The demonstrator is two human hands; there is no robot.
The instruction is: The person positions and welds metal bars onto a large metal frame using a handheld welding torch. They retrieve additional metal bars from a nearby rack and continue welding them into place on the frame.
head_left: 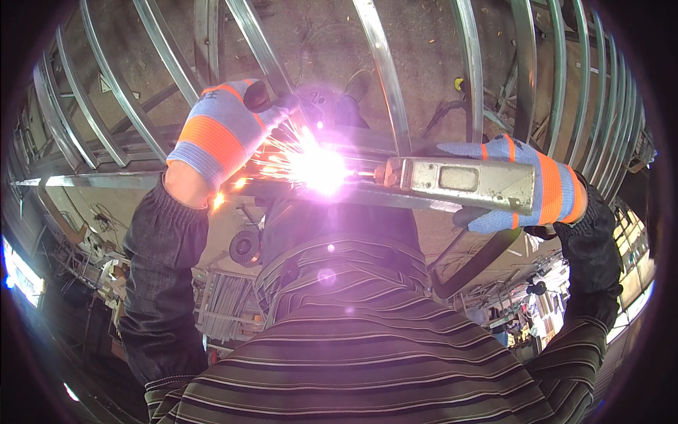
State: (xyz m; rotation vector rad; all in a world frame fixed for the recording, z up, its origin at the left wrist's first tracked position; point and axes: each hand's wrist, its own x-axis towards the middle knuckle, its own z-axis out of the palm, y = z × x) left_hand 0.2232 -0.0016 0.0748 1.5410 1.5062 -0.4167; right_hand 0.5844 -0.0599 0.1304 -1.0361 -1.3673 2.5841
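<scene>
My right hand [519, 159], in a blue and orange knit glove, is wrapped round a grey, boxy welding torch [487, 185]. Its copper-coloured tip [385, 174] points left into a dazzling white-pink arc [319, 169]. Sparks spray from the arc toward my left hand [224, 131], which wears a matching glove. The fingers of that hand are closed at the lower end of a slanted metal bar [258, 44]; glare hides part of their grip. The arc burns where the bars meet a long metal rail [127, 181], and its light washes out the joint.
More parallel metal bars [385, 63] fan out along the far side above a dirt-coloured floor [318, 42]. A dark round wheel-like thing [246, 247] lies below the rail. Stacked metal lengths [229, 304] stand at the near left, with cluttered shelving [522, 304] at the near right.
</scene>
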